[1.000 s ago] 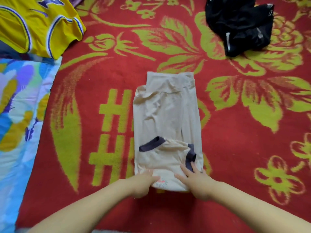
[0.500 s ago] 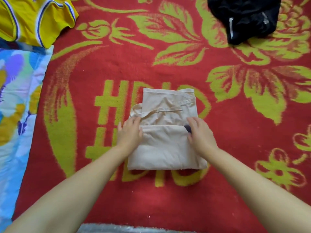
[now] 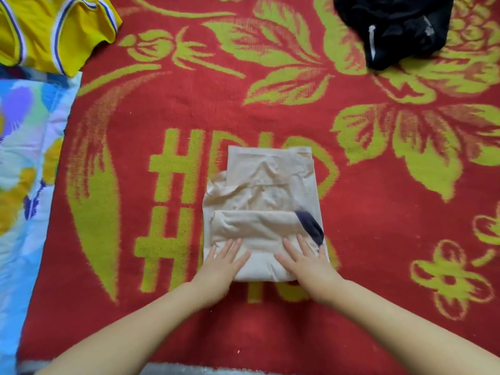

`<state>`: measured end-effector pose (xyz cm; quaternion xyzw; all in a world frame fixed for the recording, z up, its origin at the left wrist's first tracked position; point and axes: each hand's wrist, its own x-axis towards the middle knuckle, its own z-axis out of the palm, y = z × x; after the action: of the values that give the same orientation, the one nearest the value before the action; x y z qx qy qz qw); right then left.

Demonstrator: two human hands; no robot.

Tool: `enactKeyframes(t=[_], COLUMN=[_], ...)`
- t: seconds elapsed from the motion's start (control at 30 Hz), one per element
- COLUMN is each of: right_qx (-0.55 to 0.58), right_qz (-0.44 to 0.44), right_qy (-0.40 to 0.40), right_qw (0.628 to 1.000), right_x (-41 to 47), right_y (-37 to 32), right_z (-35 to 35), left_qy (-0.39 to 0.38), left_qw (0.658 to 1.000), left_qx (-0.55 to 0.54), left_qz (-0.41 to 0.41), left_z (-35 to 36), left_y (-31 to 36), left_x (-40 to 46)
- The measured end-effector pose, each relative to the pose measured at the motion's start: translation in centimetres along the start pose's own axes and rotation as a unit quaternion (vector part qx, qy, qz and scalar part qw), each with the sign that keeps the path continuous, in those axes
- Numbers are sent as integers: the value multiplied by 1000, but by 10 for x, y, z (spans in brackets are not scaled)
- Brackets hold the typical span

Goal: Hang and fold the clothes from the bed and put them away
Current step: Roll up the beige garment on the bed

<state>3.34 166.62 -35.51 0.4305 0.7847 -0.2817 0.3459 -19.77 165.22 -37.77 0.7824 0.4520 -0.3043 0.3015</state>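
- Folding is nearly done on the beige shirt (image 3: pixel 261 212): since a second ago its near end got flipped up, so it's a compact bundle mid-bed on the red blanket (image 3: pixel 351 307).
- Left hand (image 3: pixel 219 262) and right hand (image 3: pixel 305 262) lie flat, fingers straight, pressing its near edge.
- Yellow jersey (image 3: pixel 54 31) and black garment (image 3: pixel 392 28) still wait unfolded.

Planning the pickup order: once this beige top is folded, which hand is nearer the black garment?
Right hand: the crumpled black garment lies far on its side; the left hand would cross the folded beige top.
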Motion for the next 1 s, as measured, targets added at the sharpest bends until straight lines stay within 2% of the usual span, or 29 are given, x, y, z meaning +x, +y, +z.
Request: enactKeyframes(t=[0.03,0.1,0.17,0.23,0.37,0.4,0.47,0.53,0.57,0.63,0.73,0.8,0.93,1.0], right_qx=[23,91,158,196,317,312,254,186,154,99,69,69,144,133], right_qz=[-29,-114,-135,-118,22,71,155,173,153,111,102,124,228,229], right_qy=[-37,-123,-189,-165,37,95,204,288,306,302,316,341,268,251], right_qw=[999,982,960,959,947,943,933,923,927,942,941,929,925,931], right_x=[-7,-17,-17,-4,35,45,65,79,84,94,102,99,86,75], right_y=[0,7,22,44,87,91,84,56,39,8,8,31,83,94], right_z=[-11,-35,-74,-111,-151,-152,-144,-127,-114,-84,-48,-34,-7,-7], left_qy=[-61,-189,-243,-197,7,77,211,305,321,303,281,319,301,300], left_qw=[997,962,928,927,897,900,913,917,922,939,943,926,914,919], left_qx=[-40,-183,-276,-318,-425,-402,-269,-141,-104,-63,-62,-80,-131,-109], left_qz=[23,71,62,18,-116,-152,-221,-216,-190,-151,-165,-185,-238,-230], left_z=[-9,-35,-71,-104,-151,-153,-146,-127,-114,-85,-48,-34,-19,-23], left_y=[-2,-11,-28,-52,-94,-98,-93,-64,-45,-14,-17,-37,-72,-76], left_x=[-8,-18,-19,-7,34,46,65,74,77,86,101,98,87,79])
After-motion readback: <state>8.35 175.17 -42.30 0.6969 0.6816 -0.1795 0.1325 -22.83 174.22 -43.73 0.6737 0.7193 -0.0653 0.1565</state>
